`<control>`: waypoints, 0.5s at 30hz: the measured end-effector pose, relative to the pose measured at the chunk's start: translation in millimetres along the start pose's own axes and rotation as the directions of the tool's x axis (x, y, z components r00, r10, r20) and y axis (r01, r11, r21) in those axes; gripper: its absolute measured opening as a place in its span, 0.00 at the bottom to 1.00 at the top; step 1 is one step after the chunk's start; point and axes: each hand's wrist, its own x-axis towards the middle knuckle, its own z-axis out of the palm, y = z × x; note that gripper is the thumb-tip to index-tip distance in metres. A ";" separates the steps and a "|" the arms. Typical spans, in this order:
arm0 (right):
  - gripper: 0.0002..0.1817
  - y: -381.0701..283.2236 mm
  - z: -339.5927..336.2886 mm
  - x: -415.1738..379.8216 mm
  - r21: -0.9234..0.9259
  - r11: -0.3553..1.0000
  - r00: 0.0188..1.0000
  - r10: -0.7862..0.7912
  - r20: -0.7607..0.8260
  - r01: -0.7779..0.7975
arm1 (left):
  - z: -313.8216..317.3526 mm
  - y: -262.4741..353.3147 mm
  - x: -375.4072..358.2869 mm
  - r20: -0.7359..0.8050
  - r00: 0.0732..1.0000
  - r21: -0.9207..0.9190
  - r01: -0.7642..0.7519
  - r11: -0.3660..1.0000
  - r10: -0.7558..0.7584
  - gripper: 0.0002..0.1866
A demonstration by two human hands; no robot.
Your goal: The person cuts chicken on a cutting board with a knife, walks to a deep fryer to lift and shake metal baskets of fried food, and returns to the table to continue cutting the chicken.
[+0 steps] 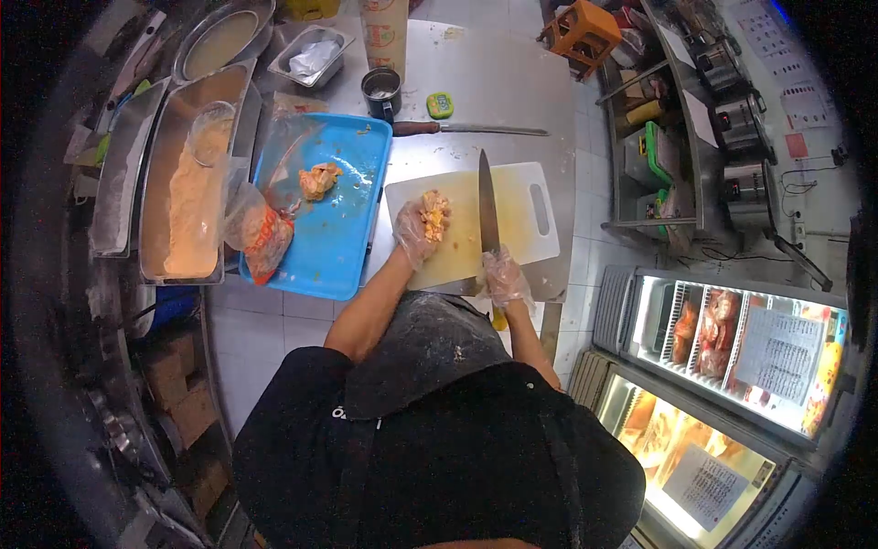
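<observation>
Both my hands wear clear plastic gloves. My left hand (415,236) is curled around a clump of orange-yellow, cut-up raw meat (434,216) on the left part of the white cutting board (540,247). My right hand (506,277) grips a long kitchen knife (487,201) near the board's front edge. Its blade points away from me over the middle of the board, apart from the meat. Left of the board lies a blue tray (334,252) with another meat lump (318,181) and a plastic bag of orange-red contents (262,233).
Behind the board lie a sharpening steel (494,129), a dark metal mug (381,90) and a small green-yellow container (440,104). Farther left stands a metal pan of orange powder (192,220) with a sieve (212,137). Lit display fridges (722,339) are at right.
</observation>
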 end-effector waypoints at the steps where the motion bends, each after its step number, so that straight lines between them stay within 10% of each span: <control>1: 0.14 3.3 3.1 1.6 0.025 0.999 1.000 0.020 0.018 -0.020 | 1.1 1.0 -0.4 -0.036 0.999 0.071 -0.008 0.997 0.011 0.15; 4: 0.14 12.5 13.7 6.3 -0.163 0.947 0.949 -0.296 -0.107 0.277 | 1.0 0.3 1.1 -0.228 0.974 0.343 0.088 0.935 -0.008 0.17; 11: 0.19 60.1 23.4 7.2 0.114 0.992 0.996 0.055 0.067 -0.062 | -5.1 4.8 -15.5 -0.249 0.963 0.578 0.236 0.781 -0.107 0.14; 15: 0.24 58.6 28.2 -7.9 0.050 0.998 0.991 -0.040 0.130 0.034 | 1.2 -17.0 -16.9 -0.365 0.930 0.729 0.251 0.637 0.051 0.11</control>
